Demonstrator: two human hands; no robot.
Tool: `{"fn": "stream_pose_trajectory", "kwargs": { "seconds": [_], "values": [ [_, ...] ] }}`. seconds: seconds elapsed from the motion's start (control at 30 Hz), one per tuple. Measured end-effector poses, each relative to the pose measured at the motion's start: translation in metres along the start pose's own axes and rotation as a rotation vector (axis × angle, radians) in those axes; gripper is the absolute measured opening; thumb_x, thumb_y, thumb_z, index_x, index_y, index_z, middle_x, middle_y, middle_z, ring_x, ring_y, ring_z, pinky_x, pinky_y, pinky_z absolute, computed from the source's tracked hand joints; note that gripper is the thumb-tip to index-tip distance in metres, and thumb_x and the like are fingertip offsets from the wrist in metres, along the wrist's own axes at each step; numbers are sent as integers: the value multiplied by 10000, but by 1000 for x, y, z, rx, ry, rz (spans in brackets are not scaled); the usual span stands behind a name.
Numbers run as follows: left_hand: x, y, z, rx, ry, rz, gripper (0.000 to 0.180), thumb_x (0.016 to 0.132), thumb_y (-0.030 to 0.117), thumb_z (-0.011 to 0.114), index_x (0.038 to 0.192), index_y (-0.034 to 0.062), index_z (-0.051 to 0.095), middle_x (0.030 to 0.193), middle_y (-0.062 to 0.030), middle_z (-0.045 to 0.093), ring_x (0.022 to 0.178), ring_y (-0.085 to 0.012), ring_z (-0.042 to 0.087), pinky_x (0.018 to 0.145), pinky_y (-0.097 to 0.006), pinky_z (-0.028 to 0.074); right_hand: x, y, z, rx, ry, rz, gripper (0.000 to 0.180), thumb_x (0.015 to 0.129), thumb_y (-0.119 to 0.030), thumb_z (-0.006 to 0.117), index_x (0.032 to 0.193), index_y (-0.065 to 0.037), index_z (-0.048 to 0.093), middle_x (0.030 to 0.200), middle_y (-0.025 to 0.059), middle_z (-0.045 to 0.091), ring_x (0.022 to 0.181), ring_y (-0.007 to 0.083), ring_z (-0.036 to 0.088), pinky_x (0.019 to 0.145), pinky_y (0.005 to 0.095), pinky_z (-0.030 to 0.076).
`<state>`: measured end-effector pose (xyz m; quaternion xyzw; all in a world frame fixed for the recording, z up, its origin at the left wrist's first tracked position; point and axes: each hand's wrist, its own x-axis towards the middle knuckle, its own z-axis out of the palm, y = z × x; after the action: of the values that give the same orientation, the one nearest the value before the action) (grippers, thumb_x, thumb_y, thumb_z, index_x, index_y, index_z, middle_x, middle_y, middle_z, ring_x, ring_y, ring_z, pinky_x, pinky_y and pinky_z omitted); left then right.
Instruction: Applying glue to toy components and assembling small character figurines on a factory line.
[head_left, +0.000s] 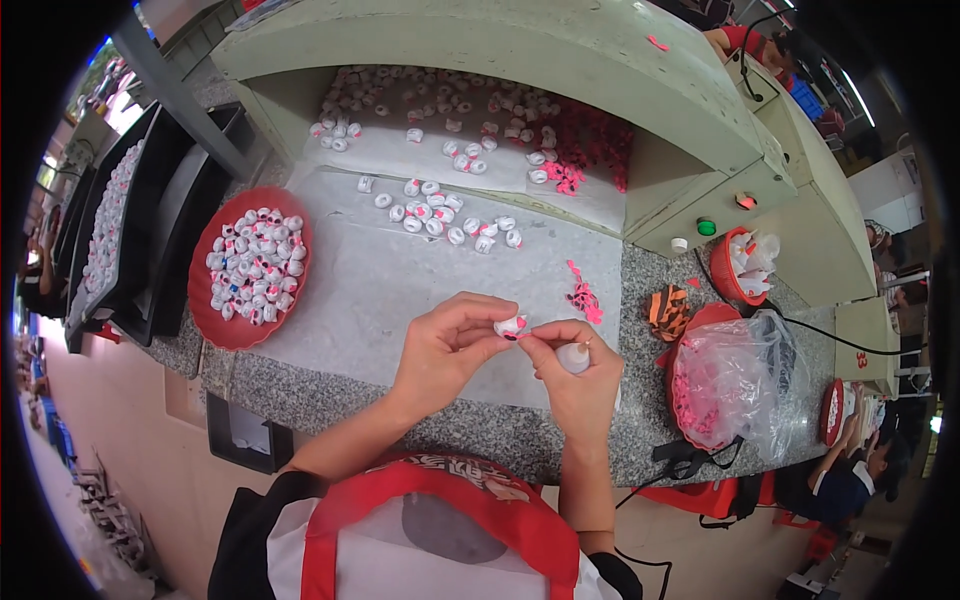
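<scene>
Between the thumb and fingers of my left hand (440, 352) is a small rounded white piece (511, 326) with pink and dark marks. My right hand (585, 395) has its thumb and forefinger tips against the near side of that piece. A small white bottle (573, 357) is tucked in the curled fingers of the same hand. Both hands are above white paper (350, 290) on the bench. Beyond them lies a loose group of similar white pieces (432, 213). A small heap of pink bits (584, 296) sits just beyond my right hand.
A red bowl (199, 305) of white pieces stands at the left, beside black trays (165, 240). A pale green open-fronted housing (470, 40) covers more pieces at the back. At the right are an orange basket (737, 283), a plastic bag (750, 365) over a red bowl, and a black cable (830, 340).
</scene>
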<state>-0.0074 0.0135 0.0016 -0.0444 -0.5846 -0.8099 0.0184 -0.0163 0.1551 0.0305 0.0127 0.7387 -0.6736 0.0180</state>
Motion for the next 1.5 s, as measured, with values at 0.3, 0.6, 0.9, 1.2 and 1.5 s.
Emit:
{"fn": "stream_pose_trajectory", "kwargs": {
  "seconds": [0.3,0.6,0.9,1.2,1.5],
  "values": [
    [1,-9,4,-46,127,-68,263,766,-73,534,1026,-43,545,1014,-152,561,936,-193,544,820,-294,439,10,20,-7,-31,-46,-227,170,690,-82,673,828,-19,596,776,57,598,710,120,569,656,250,449],
    [16,-45,1,-71,53,-164,299,805,-1,526,1097,-56,499,1020,-135,563,920,-176,555,824,-282,453,30,62,-16,-31,-71,-177,212,691,-167,660,818,-12,592,766,104,616,732,195,595,668,282,452],
    [20,-69,-12,-57,139,-206,280,797,10,541,1070,-50,527,986,-133,576,876,-183,571,796,-283,475,33,84,-4,-60,-7,-151,195,697,-170,642,781,0,597,753,140,619,733,252,607,659,307,457],
    [17,-67,-3,-131,130,-226,293,816,56,541,1090,-36,495,991,-102,565,879,-151,564,778,-238,473,37,79,-14,-7,-81,-99,198,701,-168,639,783,7,594,725,122,617,696,184,600,642,284,447],
    [19,-63,-2,-243,175,-235,377,825,73,534,1169,-21,410,954,-88,564,815,-129,574,721,-215,486,32,67,-10,-5,-53,-236,199,685,-120,639,849,-13,603,801,92,597,770,218,583,694,293,448]
  ]
}}
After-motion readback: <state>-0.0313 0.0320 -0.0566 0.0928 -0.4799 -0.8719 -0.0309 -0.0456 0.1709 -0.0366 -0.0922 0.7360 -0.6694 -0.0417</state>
